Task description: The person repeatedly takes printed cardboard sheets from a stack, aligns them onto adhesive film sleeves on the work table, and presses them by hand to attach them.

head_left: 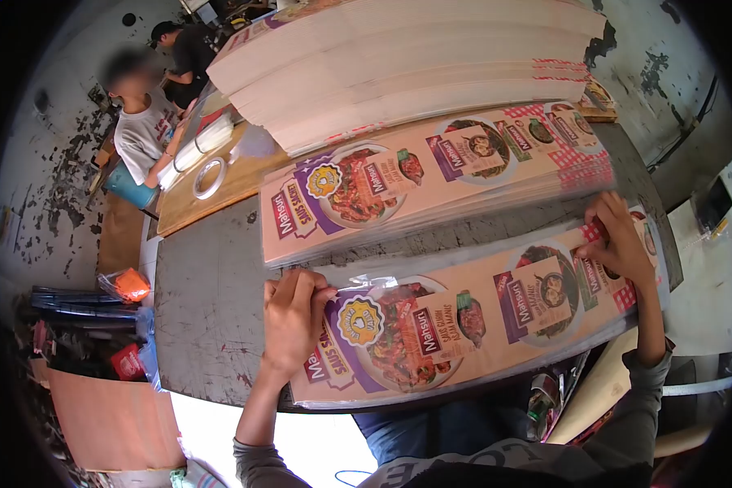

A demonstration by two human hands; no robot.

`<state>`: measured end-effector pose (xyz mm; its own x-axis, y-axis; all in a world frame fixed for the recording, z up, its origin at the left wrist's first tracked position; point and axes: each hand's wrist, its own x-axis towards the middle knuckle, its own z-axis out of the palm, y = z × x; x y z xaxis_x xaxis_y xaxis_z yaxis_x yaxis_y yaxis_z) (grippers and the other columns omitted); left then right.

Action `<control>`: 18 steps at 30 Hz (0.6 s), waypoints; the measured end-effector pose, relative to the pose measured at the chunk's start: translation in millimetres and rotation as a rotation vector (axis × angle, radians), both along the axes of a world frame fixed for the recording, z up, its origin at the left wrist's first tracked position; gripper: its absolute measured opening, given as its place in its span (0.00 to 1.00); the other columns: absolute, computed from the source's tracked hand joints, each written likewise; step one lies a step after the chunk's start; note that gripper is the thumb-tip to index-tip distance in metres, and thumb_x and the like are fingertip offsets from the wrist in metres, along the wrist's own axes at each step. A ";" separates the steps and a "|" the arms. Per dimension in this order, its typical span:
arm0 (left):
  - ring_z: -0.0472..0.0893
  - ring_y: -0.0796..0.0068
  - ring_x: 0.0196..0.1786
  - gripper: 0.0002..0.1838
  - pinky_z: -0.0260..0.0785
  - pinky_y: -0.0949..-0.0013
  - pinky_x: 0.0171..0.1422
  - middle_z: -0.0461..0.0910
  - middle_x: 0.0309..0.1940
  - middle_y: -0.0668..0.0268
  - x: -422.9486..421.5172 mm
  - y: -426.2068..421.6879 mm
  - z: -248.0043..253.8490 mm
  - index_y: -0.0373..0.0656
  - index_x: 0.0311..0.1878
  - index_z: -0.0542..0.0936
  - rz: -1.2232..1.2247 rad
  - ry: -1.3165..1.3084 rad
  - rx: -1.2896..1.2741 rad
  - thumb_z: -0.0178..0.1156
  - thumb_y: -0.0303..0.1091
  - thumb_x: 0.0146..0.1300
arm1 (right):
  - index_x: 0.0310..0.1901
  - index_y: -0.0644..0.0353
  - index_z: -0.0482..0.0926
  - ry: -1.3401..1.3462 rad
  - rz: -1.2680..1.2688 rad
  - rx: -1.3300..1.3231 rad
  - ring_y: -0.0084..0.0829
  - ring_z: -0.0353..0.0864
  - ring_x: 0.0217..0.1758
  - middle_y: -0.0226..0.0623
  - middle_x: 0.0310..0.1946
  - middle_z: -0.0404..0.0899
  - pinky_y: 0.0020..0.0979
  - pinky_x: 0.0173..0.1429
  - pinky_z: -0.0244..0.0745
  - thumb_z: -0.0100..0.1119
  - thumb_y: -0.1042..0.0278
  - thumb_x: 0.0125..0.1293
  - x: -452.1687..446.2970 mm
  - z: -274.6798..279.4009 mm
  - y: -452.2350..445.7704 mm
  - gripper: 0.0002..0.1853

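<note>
A long printed sheet with food pictures lies in clear, shiny plastic along the near edge of the grey table. My left hand is closed at its upper left corner, thumb and fingers pinching the plastic edge. Toward the right end, my right hand curls its fingers over the upper edge, pinched on the same covered sheet. Just beyond both hands lies a stack of similar printed sheets, its layered edges facing me. I cannot tell how many layers are under my fingers.
A tall stack of pale sheets rises at the back. The grey table adjoins a wooden board holding a tape roll. Two other people are at the far left. An orange bundle is below the table, left.
</note>
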<state>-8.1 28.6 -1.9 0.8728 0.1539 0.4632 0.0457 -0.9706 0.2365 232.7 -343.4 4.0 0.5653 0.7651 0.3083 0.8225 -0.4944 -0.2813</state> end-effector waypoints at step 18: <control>0.69 0.65 0.25 0.10 0.57 0.66 0.44 0.75 0.22 0.65 -19.6 25.4 4.7 0.40 0.26 0.74 -0.031 0.029 -0.118 0.67 0.31 0.49 | 0.30 0.64 0.68 0.086 -0.103 0.156 0.37 0.68 0.31 0.37 0.28 0.65 0.31 0.33 0.63 0.62 0.74 0.52 -3.3 -1.8 -0.8 0.10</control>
